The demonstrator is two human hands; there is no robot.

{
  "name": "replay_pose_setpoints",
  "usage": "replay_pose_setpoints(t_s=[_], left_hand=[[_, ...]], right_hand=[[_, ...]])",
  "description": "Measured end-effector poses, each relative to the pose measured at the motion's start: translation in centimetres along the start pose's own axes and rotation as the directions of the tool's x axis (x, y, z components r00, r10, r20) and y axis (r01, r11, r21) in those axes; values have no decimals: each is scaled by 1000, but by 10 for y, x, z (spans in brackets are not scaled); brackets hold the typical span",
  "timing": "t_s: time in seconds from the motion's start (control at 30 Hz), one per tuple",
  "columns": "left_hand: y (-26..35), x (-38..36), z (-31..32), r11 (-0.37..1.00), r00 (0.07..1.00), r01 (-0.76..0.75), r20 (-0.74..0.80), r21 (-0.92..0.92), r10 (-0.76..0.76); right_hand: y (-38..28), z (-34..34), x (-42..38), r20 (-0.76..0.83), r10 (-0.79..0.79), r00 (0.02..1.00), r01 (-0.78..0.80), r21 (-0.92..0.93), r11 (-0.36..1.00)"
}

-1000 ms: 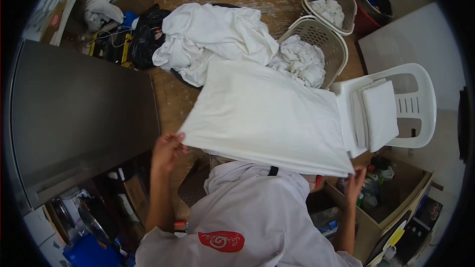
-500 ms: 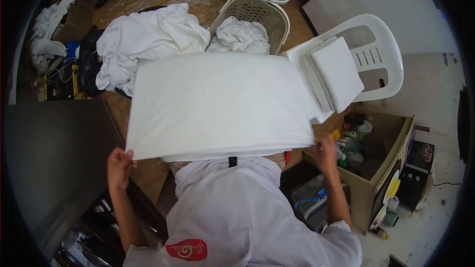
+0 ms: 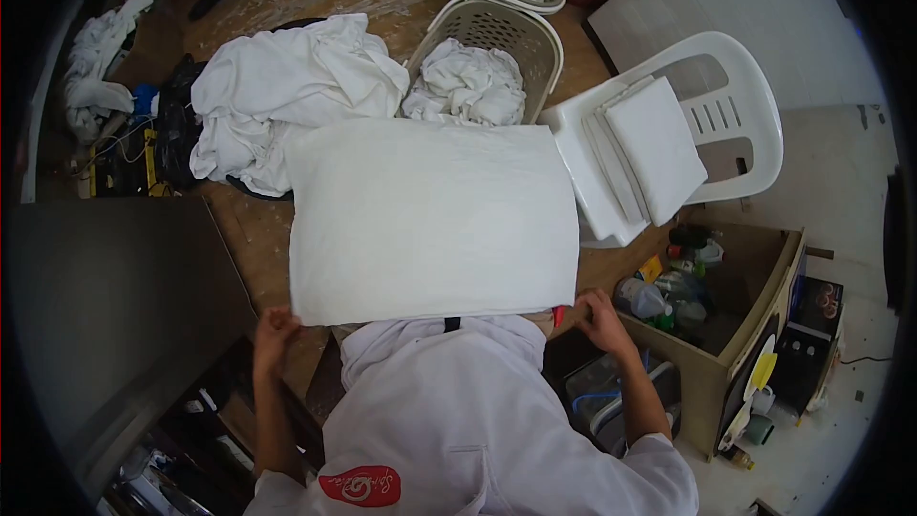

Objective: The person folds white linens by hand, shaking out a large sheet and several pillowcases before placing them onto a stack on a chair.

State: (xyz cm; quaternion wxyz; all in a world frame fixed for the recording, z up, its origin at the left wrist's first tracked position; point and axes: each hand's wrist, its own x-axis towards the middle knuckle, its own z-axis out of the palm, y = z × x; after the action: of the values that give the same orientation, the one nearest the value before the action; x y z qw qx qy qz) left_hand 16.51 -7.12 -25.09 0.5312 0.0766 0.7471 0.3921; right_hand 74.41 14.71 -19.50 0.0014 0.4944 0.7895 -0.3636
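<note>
A white rectangular cloth (image 3: 435, 220) lies spread out in front of my body, its near edge running just above my waist. My left hand (image 3: 277, 333) pinches the near left corner of the cloth. At the near right corner, my right hand (image 3: 600, 313) has its fingers bent, close to the cloth's edge; whether they still grip it is hard to see. Beyond the cloth's far left corner is a heap of white fabric (image 3: 296, 76).
A white plastic chair (image 3: 755, 139) at the right holds folded white cloths (image 3: 654, 148). Beige baskets (image 3: 544, 48) with white fabric stand at the back. An open cabinet (image 3: 726, 354) with bottles is at the right, a dark surface (image 3: 105, 296) at the left.
The white cloth has drawn in at both sides and come slightly nearer. Both my hands have moved inward and a little toward my body.
</note>
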Motion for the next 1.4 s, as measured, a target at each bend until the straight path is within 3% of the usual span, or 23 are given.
replay_pose_setpoints(t_s=[0.03, 0.07, 0.1, 0.17, 0.2, 0.23, 0.27, 0.37, 0.57, 0.63, 0.73, 0.77, 0.87, 0.93, 1.0, 1.1, 1.17, 1.2, 1.27, 1.3, 1.33, 1.37, 1.4], left_hand=[[4, -1, 25, 974, 999, -36, -12, -226, 34], [11, -2, 40, 899, 998, -70, -28, -433, 64], [14, 6, 44, 899, 997, -79, -36, -430, 70], [8, 34, 51, 633, 941, 222, 334, -742, 61], [-2, 48, 48, 633, 942, 206, 325, -747, 78], [-14, 65, 40, 779, 935, 220, 356, -587, 4], [-11, 69, 36, 887, 928, 229, 365, -401, -75], [-3, 59, 13, 959, 925, 120, 379, -258, -14], [78, -5, -7, 980, 925, 20, 377, -197, 56], [119, -11, -6, 985, 931, -129, 330, -113, 159], [200, -5, 22, 927, 881, -353, 289, -128, 375], [233, -1, 35, 896, 854, -415, 272, -157, 444], [328, 15, 63, 759, 729, -607, 214, -236, 650], [377, 25, 62, 709, 623, -622, 338, -333, 705], [397, 7, 69, 685, 616, -630, 301, -366, 728], [386, -7, 69, 707, 636, -635, 310, -312, 707], [361, 1, 57, 733, 675, -623, 285, -274, 681], [338, 14, 45, 793, 743, -579, 278, -188, 608], [285, 38, 31, 882, 857, -469, 217, -49, 467], [256, 51, 27, 912, 899, -410, 174, 6, 402], [222, 69, 21, 928, 926, -368, 119, 62, 359], [185, 89, 17, 937, 944, -329, 62, 114, 324], [137, 113, 18, 826, 890, -352, -117, 440, 441]], right_hand=[[10, -5, 8, -1, -14, 1000, 14, 1, 1000], [21, -10, 15, -1, 175, 985, -163, 352, 922], [28, -13, 26, 65, 345, 936, -302, 653, 695], [32, -16, 61, -25, 228, 973, -148, 692, 707], [26, -16, 80, 112, 405, 907, -356, 718, 598], [19, -14, 94, 254, 552, 794, -541, 711, 450], [18, -6, 105, 256, 559, 789, -569, 649, 505], [16, 1, 111, 273, 476, 836, -547, 483, 684], [-15, -21, 83, 346, 345, 873, -488, 627, 607], [-26, -33, 85, 338, 335, 879, -475, 670, 570], [-42, -59, 102, 99, 585, 805, -392, 829, 398], [-50, -69, 117, 24, 484, 875, -166, 954, 251], [-70, -126, 150, -169, 457, 874, 37, 958, 283], [-92, -174, 148, -288, 499, 817, -3, 864, 503], [-122, -199, 125, -373, 456, 808, 94, 845, 526], [-159, -190, 95, -523, 516, 678, 290, 836, 467], [-148, -171, 61, -501, 487, 715, 218, 822, 526], [-145, -159, 42, -378, 525, 763, 90, 865, 493], [-147, -105, 26, -280, 684, 674, -53, 905, 423], [-141, -79, 17, -170, 747, 643, -304, 838, 453], [-134, -51, 10, -17, 806, 592, -475, 800, 366], [-123, -19, 1, 68, 731, 679, -415, 857, 305], [-117, 5, -5, 140, 705, 695, -422, 873, 243]])
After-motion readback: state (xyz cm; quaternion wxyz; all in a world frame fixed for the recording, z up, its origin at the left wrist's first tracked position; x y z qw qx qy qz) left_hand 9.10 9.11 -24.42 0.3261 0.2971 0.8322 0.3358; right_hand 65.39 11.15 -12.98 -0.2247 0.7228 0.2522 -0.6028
